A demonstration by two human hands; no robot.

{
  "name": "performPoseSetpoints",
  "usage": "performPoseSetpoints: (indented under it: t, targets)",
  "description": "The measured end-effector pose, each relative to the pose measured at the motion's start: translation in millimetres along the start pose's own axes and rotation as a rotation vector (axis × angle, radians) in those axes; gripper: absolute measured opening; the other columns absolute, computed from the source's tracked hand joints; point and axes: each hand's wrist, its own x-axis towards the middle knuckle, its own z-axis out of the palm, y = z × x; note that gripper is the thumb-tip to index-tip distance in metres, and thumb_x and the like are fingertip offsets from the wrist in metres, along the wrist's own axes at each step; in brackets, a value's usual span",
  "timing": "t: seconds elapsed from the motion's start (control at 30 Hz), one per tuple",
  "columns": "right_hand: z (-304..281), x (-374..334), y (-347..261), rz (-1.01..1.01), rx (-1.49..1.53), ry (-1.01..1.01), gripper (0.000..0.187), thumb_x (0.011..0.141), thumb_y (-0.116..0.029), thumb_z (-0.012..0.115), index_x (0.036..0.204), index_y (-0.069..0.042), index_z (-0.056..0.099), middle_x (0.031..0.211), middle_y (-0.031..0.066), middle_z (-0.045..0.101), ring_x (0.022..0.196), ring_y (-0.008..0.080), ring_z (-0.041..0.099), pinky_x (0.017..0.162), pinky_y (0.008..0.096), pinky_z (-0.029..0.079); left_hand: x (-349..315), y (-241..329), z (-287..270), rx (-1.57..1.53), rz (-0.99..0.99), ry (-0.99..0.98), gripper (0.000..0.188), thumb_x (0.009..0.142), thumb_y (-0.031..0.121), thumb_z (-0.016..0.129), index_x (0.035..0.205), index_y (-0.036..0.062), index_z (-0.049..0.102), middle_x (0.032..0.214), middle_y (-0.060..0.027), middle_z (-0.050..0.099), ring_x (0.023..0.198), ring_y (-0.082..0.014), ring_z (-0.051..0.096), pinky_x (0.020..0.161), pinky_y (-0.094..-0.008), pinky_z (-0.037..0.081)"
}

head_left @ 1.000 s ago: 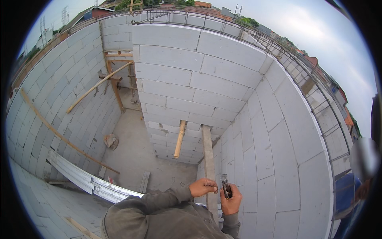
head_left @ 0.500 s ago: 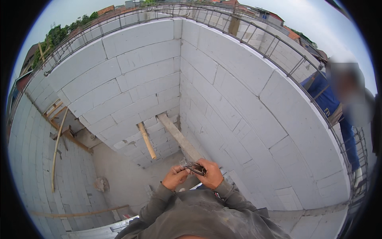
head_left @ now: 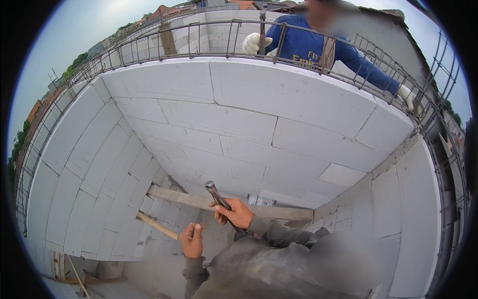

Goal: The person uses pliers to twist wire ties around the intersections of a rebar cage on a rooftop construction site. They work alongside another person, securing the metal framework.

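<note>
One tool: clasped in one right hand, I see
One left hand: curled; I can't tell what it pinches
Two gloves: on one co-worker

Room between hands, beam beyond

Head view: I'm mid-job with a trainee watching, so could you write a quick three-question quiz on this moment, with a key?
1. Which hand holds the dark metal tool, left or right?
2. True or false: the co-worker beyond the pale block wall is bare-handed.
3. Fill in the blank: a cage of steel bars runs along the ___ of that wall.

Key:
1. The right hand; the tool's head sticks out above the grip.
2. False; the co-worker wears white gloves.
3. Top.
</note>
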Motion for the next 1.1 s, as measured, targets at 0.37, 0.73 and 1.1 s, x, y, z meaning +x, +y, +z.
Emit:
performPoseSetpoints:
  t: [0.37, 0.73, 1.1]
  targets:
    - [-92.6, -48.8, 28.2, -0.193, -0.061, 0.584, 0.038, 0.109, -0.029, 0.052, 0.131, 0.000, 0.063, 0.094, 0.0051, 0.071, 0.081, 0.0103, 0.066, 0.070, 0.0276, 0.056, 54.3, -13.1, 79.0, 0.220, 0.163, -0.330, 0.024, 0.102, 0.022, 0.062, 0.099, 0.0007, 0.072, 0.064, 0.0037, 0.052, 0.051, -0.0035, 0.041, 0.048, -0.0234, 0.032]
    - [-198.0, -253.1, -110.1, -0.594, -0.630, 1.677, 0.030, 0.107, -0.021, 0.057, 0.120, 0.003, 0.068, 0.091, 0.0073, 0.073, 0.079, 0.0126, 0.065, 0.073, 0.0292, 0.054, 95.1, 30.9, 195.9, 0.204, 0.361, -0.714, 0.024, 0.101, 0.019, 0.062, 0.098, -0.0026, 0.072, 0.072, 0.0012, 0.058, 0.066, -0.0066, 0.050, 0.060, -0.0257, 0.040]
    - [-61.0, -476.1, -282.1, -0.959, -1.445, 2.457, 0.026, 0.106, -0.022, 0.061, 0.116, -0.002, 0.073, 0.079, 0.0008, 0.065, 0.061, 0.0039, 0.051, 0.053, 0.0209, 0.041, 83.7, 39.7, 260.0, 0.226, 0.325, -1.139, 0.019, 0.098, 0.014, 0.063, 0.097, -0.0035, 0.071, 0.071, -0.0020, 0.061, 0.066, -0.0074, 0.049, 0.061, -0.0264, 0.042]
